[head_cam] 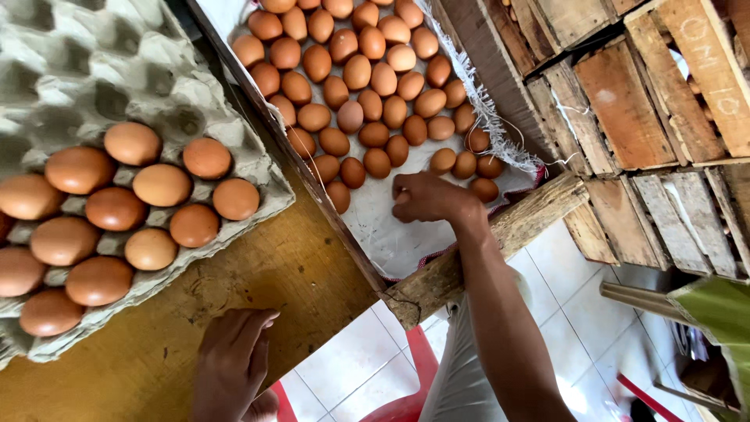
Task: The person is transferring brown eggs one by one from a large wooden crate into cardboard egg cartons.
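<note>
Dozens of loose brown eggs lie on the white lining of a wooden crate, just beyond my right hand. Its grip is curled, knuckles up; I cannot tell whether it holds an egg. My left hand rests released on the desk, just below the part-filled egg tray.

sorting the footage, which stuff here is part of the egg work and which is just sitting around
In use: right hand among the loose eggs in the lined wooden bin; left hand on the table near the egg tray.
Idle: wooden crates, red stool.
</note>
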